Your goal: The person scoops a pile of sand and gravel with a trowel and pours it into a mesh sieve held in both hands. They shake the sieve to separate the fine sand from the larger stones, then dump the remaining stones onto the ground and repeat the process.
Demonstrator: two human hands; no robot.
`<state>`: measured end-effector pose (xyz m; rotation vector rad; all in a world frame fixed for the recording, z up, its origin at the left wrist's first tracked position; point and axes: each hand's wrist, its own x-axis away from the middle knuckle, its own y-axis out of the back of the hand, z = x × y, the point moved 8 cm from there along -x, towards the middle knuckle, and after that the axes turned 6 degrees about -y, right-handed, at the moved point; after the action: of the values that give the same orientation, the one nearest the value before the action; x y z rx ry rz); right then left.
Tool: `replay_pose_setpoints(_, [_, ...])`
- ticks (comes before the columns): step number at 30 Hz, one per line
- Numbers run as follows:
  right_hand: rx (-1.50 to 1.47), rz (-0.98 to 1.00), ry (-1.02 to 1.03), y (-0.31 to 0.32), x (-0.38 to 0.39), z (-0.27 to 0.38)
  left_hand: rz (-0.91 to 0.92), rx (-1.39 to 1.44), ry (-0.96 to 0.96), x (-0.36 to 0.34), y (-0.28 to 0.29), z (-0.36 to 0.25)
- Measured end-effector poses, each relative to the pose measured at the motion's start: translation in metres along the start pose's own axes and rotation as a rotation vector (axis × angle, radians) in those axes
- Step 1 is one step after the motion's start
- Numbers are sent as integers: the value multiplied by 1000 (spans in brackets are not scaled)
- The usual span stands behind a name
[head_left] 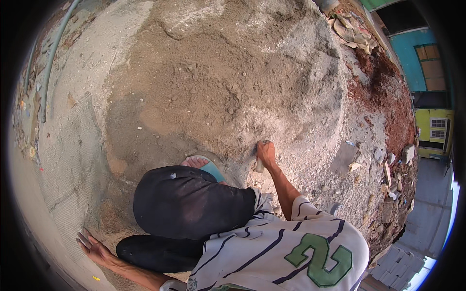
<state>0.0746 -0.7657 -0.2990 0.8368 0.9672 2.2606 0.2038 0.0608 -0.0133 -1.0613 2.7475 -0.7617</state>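
My right hand (265,153) is closed around a pale handle (259,165) over the pale gravel and sand; whatever the handle belongs to is hidden. At the lower left, my left hand (94,248) is open, fingers apart, beside a wire mesh sheet (69,179) lying on the ground. My dark-clad knee (189,203) is bent near the middle, with my foot in a light blue sandal (212,169) just beyond it. A broad patch of grey-brown sand (194,82) spreads in front of me.
A grey pipe (50,63) runs along the left. On the right lie reddish soil (388,97), rubble (388,189) and a flat grey piece (343,159). Crumpled sacks (352,34) lie at the top right. Teal (405,53) and yellow-green (424,126) walls stand at the far right.
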Motion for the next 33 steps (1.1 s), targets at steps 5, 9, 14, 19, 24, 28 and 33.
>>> replay_pose_setpoints(5, [-176, 44, -269, 15, 0, 42, 7, 98, 6, -4, 15, -2])
replay_pose_setpoints(9, [-99, -59, -162, 10, -27, 41, -24, 59, -30, 4, -12, 5])
replay_pose_setpoints(14, [197, -129, 171, -2, -60, 86, -91, -11, -93, 21, -33, -4])
replay_pose_setpoints(19, [186, -24, 115, 9, -56, 190, -109, -42, -127, 24, -16, -12])
replay_pose_setpoints(24, [250, -167, 416, 28, -93, 263, -114, -61, -128, 20, -31, 0])
replay_pose_setpoints(28, [97, -225, 239, 77, -92, 241, -90, -61, -107, 20, -18, -3])
replay_pose_setpoints(33, [-523, -93, -234, 104, -6, 68, -119, -92, -91, 37, -8, -29])
